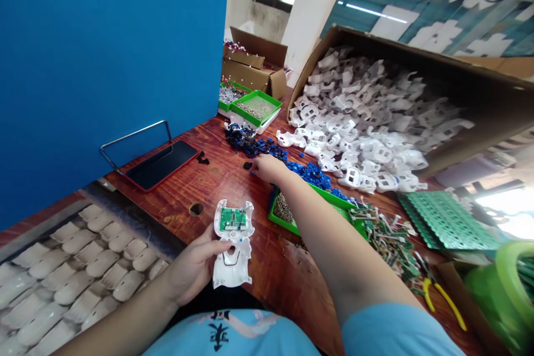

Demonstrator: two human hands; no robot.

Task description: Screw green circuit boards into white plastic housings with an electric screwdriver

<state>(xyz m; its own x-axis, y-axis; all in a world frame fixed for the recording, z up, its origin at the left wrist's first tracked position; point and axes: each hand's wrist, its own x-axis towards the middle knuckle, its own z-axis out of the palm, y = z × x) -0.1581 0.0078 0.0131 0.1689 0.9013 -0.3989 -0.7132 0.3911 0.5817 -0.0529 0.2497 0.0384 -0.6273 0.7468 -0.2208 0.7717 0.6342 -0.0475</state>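
Note:
My left hand is closed on a white plastic housing, its thumb on the middle of the part. A green circuit board sits in the housing's upper half. Stretched forward, my right hand has its fingers bent down at the near edge of a pile of small blue parts and black parts. A small black piece lies at its fingertips; whether the fingers hold anything is hidden.
A green tray of screws lies under my right forearm. Circuit boards with wires and yellow-handled pliers are to the right. White shells spill from a large carton. A phone lies at left by a blue panel.

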